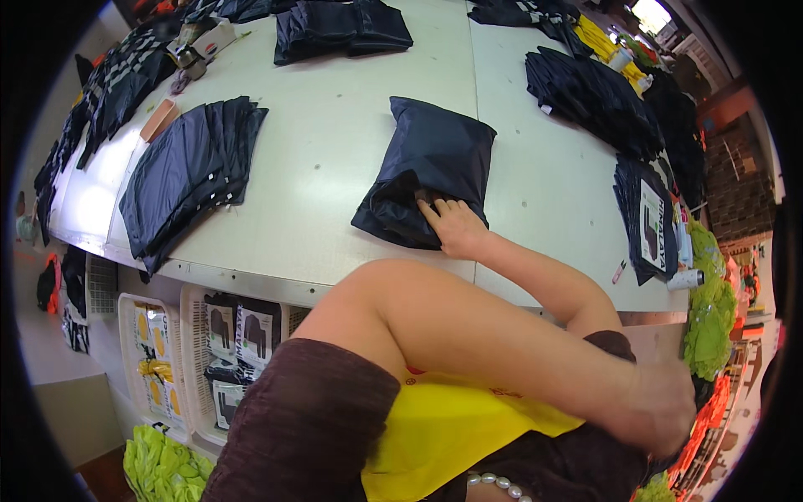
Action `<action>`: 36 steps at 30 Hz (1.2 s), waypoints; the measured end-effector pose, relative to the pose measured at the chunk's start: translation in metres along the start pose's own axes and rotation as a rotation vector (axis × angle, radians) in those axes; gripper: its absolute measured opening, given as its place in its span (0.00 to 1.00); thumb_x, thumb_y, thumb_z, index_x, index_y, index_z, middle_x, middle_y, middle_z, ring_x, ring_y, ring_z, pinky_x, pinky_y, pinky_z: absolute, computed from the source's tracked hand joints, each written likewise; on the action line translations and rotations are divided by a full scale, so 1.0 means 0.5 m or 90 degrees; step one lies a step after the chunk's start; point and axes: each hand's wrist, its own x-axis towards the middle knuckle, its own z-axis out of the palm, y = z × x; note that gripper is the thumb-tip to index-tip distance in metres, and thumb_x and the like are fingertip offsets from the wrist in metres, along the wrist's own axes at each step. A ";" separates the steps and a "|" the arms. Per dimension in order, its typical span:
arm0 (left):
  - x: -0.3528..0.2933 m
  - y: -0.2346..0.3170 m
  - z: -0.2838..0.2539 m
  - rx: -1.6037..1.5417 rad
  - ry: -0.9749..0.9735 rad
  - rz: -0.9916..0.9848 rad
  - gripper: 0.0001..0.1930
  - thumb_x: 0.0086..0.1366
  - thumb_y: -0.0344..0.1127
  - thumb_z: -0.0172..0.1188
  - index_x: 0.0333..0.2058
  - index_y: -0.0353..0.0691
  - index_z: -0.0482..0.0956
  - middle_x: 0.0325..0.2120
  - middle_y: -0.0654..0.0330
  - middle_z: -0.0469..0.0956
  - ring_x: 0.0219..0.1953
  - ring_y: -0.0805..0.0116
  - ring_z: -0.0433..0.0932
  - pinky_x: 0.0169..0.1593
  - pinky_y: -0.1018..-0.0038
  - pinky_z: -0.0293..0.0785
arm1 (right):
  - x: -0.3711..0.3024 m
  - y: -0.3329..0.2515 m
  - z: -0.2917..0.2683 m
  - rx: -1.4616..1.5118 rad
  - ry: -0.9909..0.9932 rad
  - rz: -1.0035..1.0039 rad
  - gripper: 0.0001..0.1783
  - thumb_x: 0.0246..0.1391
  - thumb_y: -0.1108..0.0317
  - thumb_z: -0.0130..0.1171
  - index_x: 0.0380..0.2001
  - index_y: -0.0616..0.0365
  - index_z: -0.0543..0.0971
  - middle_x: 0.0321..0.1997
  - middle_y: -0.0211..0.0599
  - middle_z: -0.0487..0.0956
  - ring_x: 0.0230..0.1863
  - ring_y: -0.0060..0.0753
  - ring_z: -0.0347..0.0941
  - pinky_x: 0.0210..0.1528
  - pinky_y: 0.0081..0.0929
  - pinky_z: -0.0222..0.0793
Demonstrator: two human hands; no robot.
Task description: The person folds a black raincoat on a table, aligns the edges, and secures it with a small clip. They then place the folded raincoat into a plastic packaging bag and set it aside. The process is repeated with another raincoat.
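A dark navy folded garment (443, 155) of thin, smooth cloth lies on the white table in front of me. Its near end is loose and rumpled, with a dark fold gaping open. My right hand (458, 227) rests at that end, fingers curled over the edge of the fold and gripping the cloth. My left arm crosses in front of my body to the right. At its end my left hand (657, 410) is beside my right upper arm, off the table and smeared by motion; its fingers do not show clearly.
Stacks of dark folded garments lie at left (196, 163), far middle (343, 29) and right (590, 100). Packaged garments (648, 226) and a spray can (686, 279) sit at the right edge. White baskets (194, 335) with packets stand below the table's left edge (242, 280).
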 end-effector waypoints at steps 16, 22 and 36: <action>-0.277 0.215 -0.521 0.282 -0.173 -0.394 0.08 0.60 0.38 0.54 0.26 0.40 0.70 0.22 0.60 0.74 0.28 0.59 0.76 0.28 0.67 0.71 | -0.005 -0.016 -0.023 0.064 0.018 0.018 0.48 0.33 0.60 0.68 0.60 0.59 0.61 0.50 0.47 0.67 0.50 0.43 0.64 0.51 0.34 0.59; -0.280 0.228 -0.543 0.320 -0.195 -0.345 0.07 0.58 0.35 0.56 0.29 0.39 0.72 0.25 0.59 0.75 0.30 0.60 0.76 0.31 0.67 0.72 | -0.014 -0.009 -0.018 0.076 0.014 0.054 0.50 0.32 0.59 0.69 0.61 0.58 0.59 0.48 0.46 0.67 0.48 0.44 0.64 0.51 0.35 0.58; -0.267 0.151 -0.549 0.407 0.001 -0.274 0.09 0.53 0.30 0.62 0.34 0.37 0.75 0.31 0.56 0.77 0.35 0.62 0.77 0.37 0.67 0.73 | -0.021 0.014 -0.043 -0.016 0.019 0.019 0.43 0.36 0.67 0.64 0.61 0.51 0.62 0.49 0.45 0.69 0.49 0.41 0.65 0.53 0.38 0.56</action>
